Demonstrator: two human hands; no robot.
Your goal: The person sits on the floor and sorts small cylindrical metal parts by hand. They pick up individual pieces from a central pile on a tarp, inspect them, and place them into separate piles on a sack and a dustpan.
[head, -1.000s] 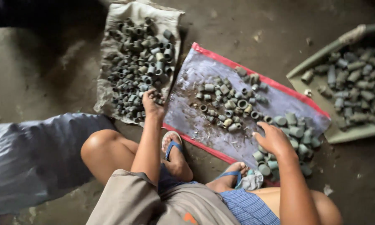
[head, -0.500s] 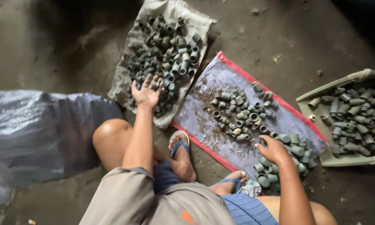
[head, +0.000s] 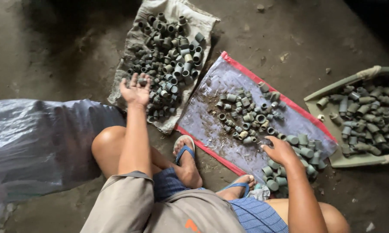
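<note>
My left hand (head: 135,90) is palm up with fingers spread over the near edge of a pile of dark pipe fittings (head: 168,56) on a light sack (head: 177,11). A small fitting seems to leave its fingertips. My right hand (head: 280,149) reaches palm down onto a grey sheet with a red border (head: 211,125), its fingers among small grey-green fittings (head: 248,114); whether it grips one I cannot tell. A heap of larger green fittings (head: 304,153) lies just right of that hand.
A green tray (head: 332,160) at the right holds several longer fittings. A large blue-grey plastic bag (head: 39,138) lies at the left beside my knee. My feet in blue sandals (head: 185,152) rest at the sheet's near edge. The floor is dirty concrete.
My left hand has moved left along the dark pile and turned palm up with fingers apart. My right hand has shifted slightly toward the small fittings. The camera has tilted and drifted.
</note>
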